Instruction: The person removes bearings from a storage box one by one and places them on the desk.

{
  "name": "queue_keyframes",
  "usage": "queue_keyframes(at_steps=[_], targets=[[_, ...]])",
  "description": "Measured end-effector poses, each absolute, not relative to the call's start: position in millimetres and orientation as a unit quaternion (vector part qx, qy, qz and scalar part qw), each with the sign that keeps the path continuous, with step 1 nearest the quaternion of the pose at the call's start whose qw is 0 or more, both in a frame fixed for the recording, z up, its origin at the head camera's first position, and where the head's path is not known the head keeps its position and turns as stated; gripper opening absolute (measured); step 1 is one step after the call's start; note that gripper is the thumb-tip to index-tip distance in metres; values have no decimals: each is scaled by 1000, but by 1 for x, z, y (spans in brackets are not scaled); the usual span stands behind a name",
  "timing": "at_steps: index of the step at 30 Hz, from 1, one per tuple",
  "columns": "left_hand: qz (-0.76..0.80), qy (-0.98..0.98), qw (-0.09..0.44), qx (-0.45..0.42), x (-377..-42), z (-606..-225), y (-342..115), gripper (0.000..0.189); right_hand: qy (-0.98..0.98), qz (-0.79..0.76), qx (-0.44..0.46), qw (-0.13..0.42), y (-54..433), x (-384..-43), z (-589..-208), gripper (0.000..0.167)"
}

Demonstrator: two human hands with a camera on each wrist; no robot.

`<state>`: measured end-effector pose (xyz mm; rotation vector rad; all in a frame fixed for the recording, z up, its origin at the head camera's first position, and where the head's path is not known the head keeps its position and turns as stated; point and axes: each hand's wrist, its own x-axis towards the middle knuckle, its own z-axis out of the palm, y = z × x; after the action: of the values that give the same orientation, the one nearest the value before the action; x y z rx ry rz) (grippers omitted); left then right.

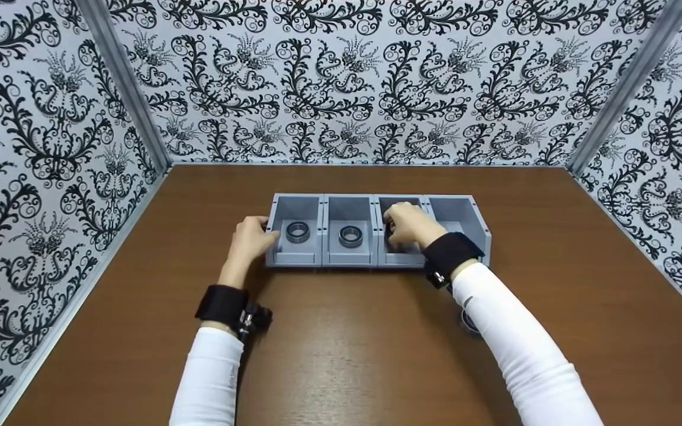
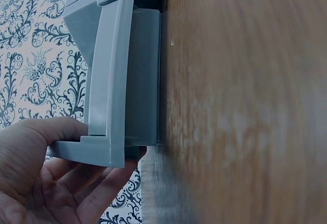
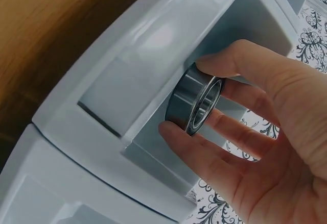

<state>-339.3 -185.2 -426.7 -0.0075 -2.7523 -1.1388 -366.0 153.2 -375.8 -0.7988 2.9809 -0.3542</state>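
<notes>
A row of grey bins (image 1: pixel 350 260) joined side by side stands on the table. One metal bearing (image 1: pixel 298 232) lies in the leftmost bin, and another bearing (image 1: pixel 350 236) in the bin beside it. My right hand (image 1: pixel 410 225) reaches into the third bin; in the right wrist view its thumb and fingers pinch a bearing (image 3: pixel 191 101) by its outer rim, tilted behind the bin's front lip. My left hand (image 1: pixel 250 239) grips the left wall of the leftmost bin, thumb inside and fingers outside, as the left wrist view (image 2: pixel 76 183) shows.
Another bearing (image 1: pixel 470 322) lies on the brown table (image 1: pixel 329 343), partly hidden under my right forearm. The rightmost bin (image 1: pixel 456 210) is partly covered by my right wrist. Patterned panels (image 1: pixel 341 89) enclose the table at the back and both sides.
</notes>
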Motion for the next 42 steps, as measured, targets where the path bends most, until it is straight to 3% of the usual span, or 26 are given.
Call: queue_keyframes(at_steps=[14,21,42], targets=[[-383,-922,65,4,-338,-425,-184,48,958,-110,-263,15,155,-365,-371,20],[-380,-923,66,-1,-338,-424,-184,46,956,-115,-268,14,156,-362,-366,31],[-385,-919,89,-9,-340,-428,-186,43,958,-111,-264,23,159,-361,-358,38]])
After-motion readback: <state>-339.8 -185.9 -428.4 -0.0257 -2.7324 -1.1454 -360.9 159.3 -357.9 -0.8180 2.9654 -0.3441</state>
